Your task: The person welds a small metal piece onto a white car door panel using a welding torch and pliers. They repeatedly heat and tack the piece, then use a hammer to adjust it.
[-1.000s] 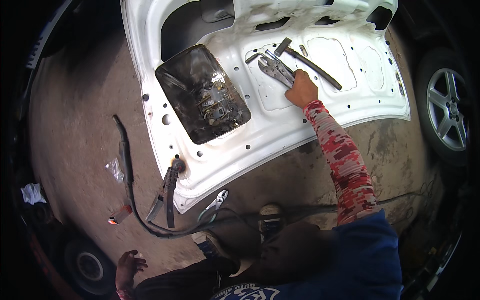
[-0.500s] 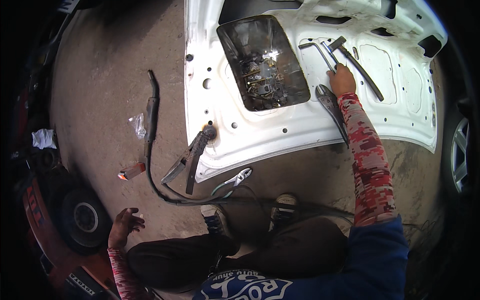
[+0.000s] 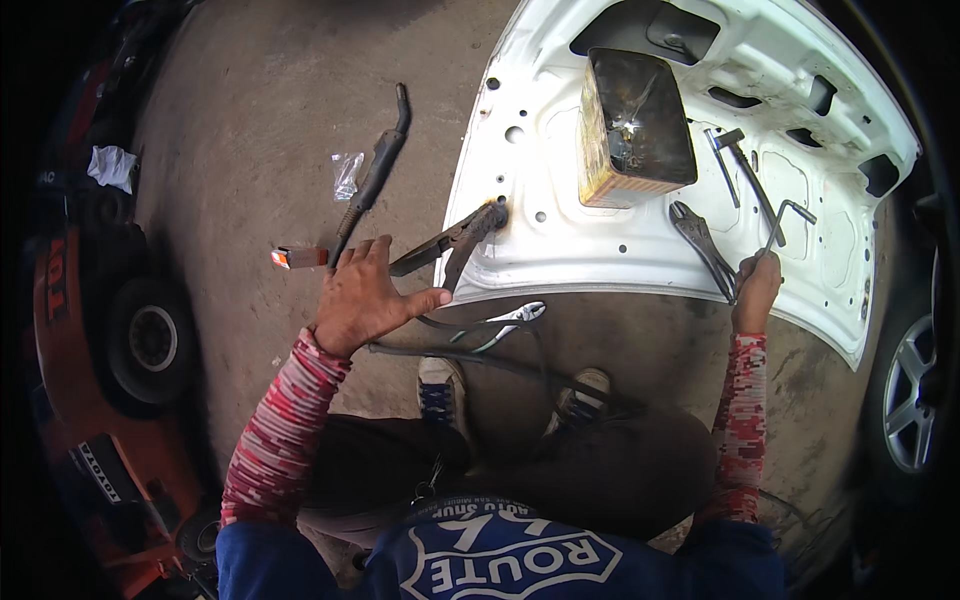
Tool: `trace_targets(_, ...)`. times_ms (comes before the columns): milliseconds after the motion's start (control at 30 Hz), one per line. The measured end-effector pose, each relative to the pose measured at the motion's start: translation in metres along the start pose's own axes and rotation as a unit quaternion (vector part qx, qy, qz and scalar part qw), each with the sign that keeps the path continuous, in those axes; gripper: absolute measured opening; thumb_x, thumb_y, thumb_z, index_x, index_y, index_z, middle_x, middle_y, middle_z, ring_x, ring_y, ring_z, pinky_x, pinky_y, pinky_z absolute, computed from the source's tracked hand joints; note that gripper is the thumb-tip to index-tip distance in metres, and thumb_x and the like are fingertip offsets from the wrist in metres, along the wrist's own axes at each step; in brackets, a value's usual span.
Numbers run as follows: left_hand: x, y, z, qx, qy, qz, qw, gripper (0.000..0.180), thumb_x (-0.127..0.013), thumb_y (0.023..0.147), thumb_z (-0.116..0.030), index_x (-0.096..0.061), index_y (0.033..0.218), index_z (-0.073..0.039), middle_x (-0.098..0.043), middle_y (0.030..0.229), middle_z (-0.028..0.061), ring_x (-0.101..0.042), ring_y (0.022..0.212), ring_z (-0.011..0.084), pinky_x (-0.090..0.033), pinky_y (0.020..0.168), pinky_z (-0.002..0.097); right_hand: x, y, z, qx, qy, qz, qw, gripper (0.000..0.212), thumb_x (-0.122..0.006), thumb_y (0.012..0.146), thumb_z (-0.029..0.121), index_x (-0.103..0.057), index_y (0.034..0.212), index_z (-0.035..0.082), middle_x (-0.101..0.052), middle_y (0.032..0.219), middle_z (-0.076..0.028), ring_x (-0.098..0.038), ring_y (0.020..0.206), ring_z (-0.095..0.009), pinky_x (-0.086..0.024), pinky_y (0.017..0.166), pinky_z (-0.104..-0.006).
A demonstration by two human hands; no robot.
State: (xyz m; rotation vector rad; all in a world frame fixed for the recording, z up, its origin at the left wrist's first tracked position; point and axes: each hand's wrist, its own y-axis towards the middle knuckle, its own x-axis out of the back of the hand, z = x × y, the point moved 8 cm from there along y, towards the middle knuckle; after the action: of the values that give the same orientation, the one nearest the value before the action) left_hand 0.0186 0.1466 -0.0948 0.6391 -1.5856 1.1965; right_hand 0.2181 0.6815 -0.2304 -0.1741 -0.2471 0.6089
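Note:
My right hand (image 3: pixel 757 285) is closed around an L-shaped metal bar (image 3: pixel 782 222), its bent end pointing away from me over a white car panel (image 3: pixel 580 250). Just left of that hand lie locking pliers (image 3: pixel 703 248); whether the handles touch my fingers I cannot tell. My left hand (image 3: pixel 362 298) is open, fingers spread and palm down, holding nothing. It is over the floor beside a dark metal clamp (image 3: pixel 450 245) that grips the panel's near left corner. Beyond its fingertips lies a welding torch (image 3: pixel 378 168).
On the panel stand a square tin (image 3: pixel 630 190), a hammer (image 3: pixel 760 185) and a thin metal rod (image 3: pixel 724 172). Pliers (image 3: pixel 515 318) and cables lie by my shoes. A small box (image 3: pixel 298 257) and plastic bag (image 3: pixel 346 176) are left. A car wheel (image 3: pixel 908 400) borders the right.
My right hand has lifted the L-shaped bar from beside the hammer and brought it nearer and to the right. My left hand has moved forward and right, fingers now spread. The view has shifted.

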Motion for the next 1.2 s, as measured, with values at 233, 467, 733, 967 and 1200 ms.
trace_targets(233, -0.061, 0.036, -0.002, 0.058, -0.095, 0.221, 0.969, 0.117, -0.071, 0.060, -0.093, -0.070, 0.098, 0.017, -0.073, 0.084, 0.0277, -0.075, 0.093, 0.0416, -0.059, 0.084, 0.0469, 0.014, -0.115, 0.192, 0.191, 0.080, -0.014, 0.978, 0.018, -0.038, 0.106, 0.022, -0.049, 0.105, 0.008, -0.048, 0.071, -0.002, -0.041, 0.057, -0.008, -0.032, 0.049, -0.0237)
trace_targets(467, -0.067, 0.046, 0.001, 0.067, -0.168, 0.203, 0.962, 0.105, -0.075, 0.060, -0.082, -0.073, 0.100, 0.015, -0.073, 0.096, 0.0318, -0.075, 0.092, 0.0398, -0.058, 0.081, 0.0440, -0.084, -0.191, 0.341, 0.337, 0.110, 0.177, 0.918, 0.028, -0.042, 0.108, 0.020, -0.057, 0.119, -0.002, -0.063, 0.077, -0.006, -0.051, 0.062, -0.008, -0.041, 0.057, -0.0213)
trace_targets(733, -0.072, 0.023, -0.003, 0.140, -0.460, 0.219, 0.849, 0.083, -0.071, 0.072, -0.074, -0.076, 0.096, 0.005, -0.071, 0.077, 0.0151, -0.071, 0.072, 0.0247, -0.053, 0.057, 0.0387, -0.177, -0.220, 0.325, 0.287, 0.127, 0.201, 0.928, 0.026, -0.044, 0.104, 0.017, -0.059, 0.114, -0.002, -0.066, 0.077, -0.007, -0.053, 0.060, -0.007, -0.044, 0.055, -0.0236)
trace_targets(967, -0.085, 0.033, 0.002, 0.093, -0.255, 0.219, 0.937, 0.088, -0.069, 0.070, -0.081, -0.075, 0.090, 0.004, -0.072, 0.078, 0.0167, -0.073, 0.073, 0.0279, -0.055, 0.061, 0.0404, -0.183, -0.178, 0.296, 0.244, 0.062, 0.195, 0.948, 0.023, -0.047, 0.103, 0.015, -0.062, 0.109, -0.001, -0.067, 0.076, -0.006, -0.053, 0.061, -0.004, -0.042, 0.055, -0.0220)
trace_targets(1200, -0.081, 0.024, -0.018, 0.057, -0.131, 0.206, 0.968, 0.086, -0.072, 0.071, -0.074, -0.073, 0.097, 0.007, -0.073, 0.082, 0.0196, -0.073, 0.083, 0.0269, -0.058, 0.071, 0.0407, -0.196, -0.157, 0.278, 0.219, 0.069, 0.226, 0.947, 0.021, -0.055, 0.100, 0.015, -0.063, 0.110, -0.002, -0.068, 0.076, -0.005, -0.058, 0.064, -0.006, -0.047, 0.058, -0.0223)
